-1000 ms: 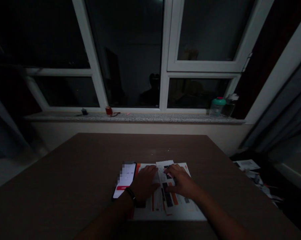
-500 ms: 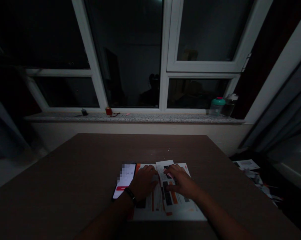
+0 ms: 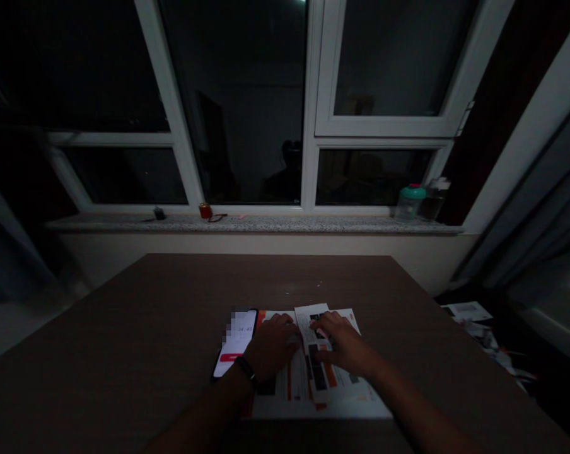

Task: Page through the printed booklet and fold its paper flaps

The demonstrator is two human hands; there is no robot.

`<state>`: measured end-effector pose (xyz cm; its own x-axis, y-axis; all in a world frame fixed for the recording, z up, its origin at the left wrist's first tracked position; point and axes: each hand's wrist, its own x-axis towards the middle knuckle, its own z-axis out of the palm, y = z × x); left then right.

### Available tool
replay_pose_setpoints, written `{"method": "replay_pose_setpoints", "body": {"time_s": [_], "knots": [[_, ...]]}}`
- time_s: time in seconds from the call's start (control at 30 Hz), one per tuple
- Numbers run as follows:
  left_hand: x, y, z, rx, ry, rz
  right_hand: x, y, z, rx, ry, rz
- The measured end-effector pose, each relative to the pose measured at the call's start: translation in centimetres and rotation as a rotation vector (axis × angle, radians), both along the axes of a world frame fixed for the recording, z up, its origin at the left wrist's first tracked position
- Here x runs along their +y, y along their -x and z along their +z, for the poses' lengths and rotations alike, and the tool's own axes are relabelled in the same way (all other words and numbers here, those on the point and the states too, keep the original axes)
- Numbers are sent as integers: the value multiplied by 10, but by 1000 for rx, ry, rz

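Observation:
Printed sheets (image 3: 351, 403) with orange and black blocks lie on the brown table. A narrower printed strip (image 3: 320, 394) lies on top of them, right of the middle. My left hand (image 3: 276, 343) rests on the left part of the sheets, fingers apart, a dark band on its wrist. My right hand (image 3: 344, 343) lies over the strip, thumb and fingers spread, with a small pink thing under its fingertips that is too dim to name. Just left of my left hand is a phone (image 3: 235, 340) with its screen lit, partly covered by the forearm.
Tiny white scraps lie on the table (image 3: 171, 315) beyond the sheets. On the stone sill (image 3: 275, 222) stand a small dark bottle (image 3: 159, 213), a red jar (image 3: 205, 210), a green-lidded container (image 3: 410, 202) and a clear bottle (image 3: 434, 198). Papers (image 3: 469, 311) are piled low at the right.
The lower end of the narrow strip has shifted slightly and now covers more of the orange patch beneath it. Both hands have stayed almost in place.

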<state>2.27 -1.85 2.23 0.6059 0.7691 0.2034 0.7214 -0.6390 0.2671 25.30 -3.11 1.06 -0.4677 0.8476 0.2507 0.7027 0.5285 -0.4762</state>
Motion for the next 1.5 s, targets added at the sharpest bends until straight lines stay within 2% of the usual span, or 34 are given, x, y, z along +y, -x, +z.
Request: {"method": "replay_pose_setpoints", "body": {"time_s": [0.37, 0.7, 1.2, 1.5], "knots": [[-3, 0, 10, 96, 28, 5, -5, 0, 6, -77, 6, 95], [0, 2, 3, 107, 2, -1, -7, -3, 9, -124, -15, 158], [-6, 0, 12, 113, 29, 9, -8, -2, 11, -139, -10, 152], [-3, -3, 3, 48, -3, 68, -14, 8, 14, -147, -19, 112]]}}
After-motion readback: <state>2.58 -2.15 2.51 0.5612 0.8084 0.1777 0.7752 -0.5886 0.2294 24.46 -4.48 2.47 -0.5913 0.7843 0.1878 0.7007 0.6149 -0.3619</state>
